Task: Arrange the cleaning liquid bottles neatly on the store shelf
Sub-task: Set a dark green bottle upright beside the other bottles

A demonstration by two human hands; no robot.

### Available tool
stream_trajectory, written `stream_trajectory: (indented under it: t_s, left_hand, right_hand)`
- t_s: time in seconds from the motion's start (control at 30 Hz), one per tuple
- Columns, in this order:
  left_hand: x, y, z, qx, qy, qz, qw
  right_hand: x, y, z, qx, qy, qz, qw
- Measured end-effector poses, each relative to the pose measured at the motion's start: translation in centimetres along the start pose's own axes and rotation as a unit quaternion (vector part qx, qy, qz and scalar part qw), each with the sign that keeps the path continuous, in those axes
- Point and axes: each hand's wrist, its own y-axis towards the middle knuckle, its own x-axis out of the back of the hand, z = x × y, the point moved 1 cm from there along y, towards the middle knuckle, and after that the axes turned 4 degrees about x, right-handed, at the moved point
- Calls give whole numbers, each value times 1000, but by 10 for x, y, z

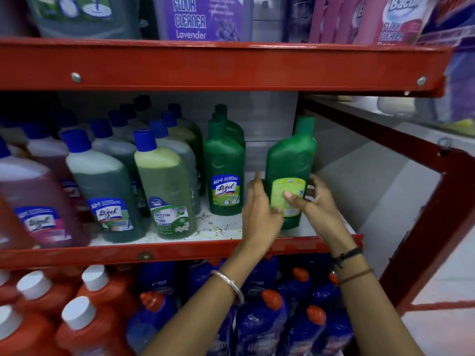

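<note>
Orange bottles with white caps (38,299) and blue bottles with orange caps (270,319) crowd the bottom shelf, right under the person's two forearms. Both arms reach up over the red front lip (154,253) of the middle shelf, where a dark green cleaner bottle (291,160) stands upright near the right end, its pale green back label turned outward. It sits close to the front edge, with bare white shelf board behind it and to its right as far as the red side brace (401,160). To its left, a gap of open board separates it from a row of matching green Lizol bottles (225,170) lined front to back.

Each hand grips this bottle low on its body. On the left flank the left hand (259,209), a silver bangle on its wrist, wraps round with the fingers hidden behind. From the right side the right hand (313,201), thread bands at the wrist, closes in with its thumb pressed across the label.

Farther left stand blue-capped bottles: a yellow-green Bactin floor cleaner (164,186), a darker green Lizol (102,186) and a pink Lizol (33,201), all close to the lip. Overhead, the upper shelf's red beam (218,65) leaves headroom above the caps.
</note>
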Motion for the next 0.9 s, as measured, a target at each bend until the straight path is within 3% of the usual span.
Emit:
stream_trajectory:
  t_s: [0.2,0.33,0.43,0.57,0.73,0.9]
  left_hand:
    - [59,-15,27,-3,21,-74,997]
    - [79,-21,48,17,26,-75,997]
    - [84,-25,60,13,50,-55,997]
    - [86,-24,63,15,90,-35,995]
    - [86,-30,56,18,92,-96,991]
    - [86,-44,64,-59,29,-123,990]
  right_hand:
    - [-62,-10,7,42,-37,63,996]
    - [-92,-19,-1,30,-43,81,995]
    - [-103,-27,-8,21,-21,47,998]
    - [-110,-39,-6,46,-82,-14,995]
    - [-126,-46,8,27,-153,-35,987]
    - [-132,-42,19,14,-175,-55,983]
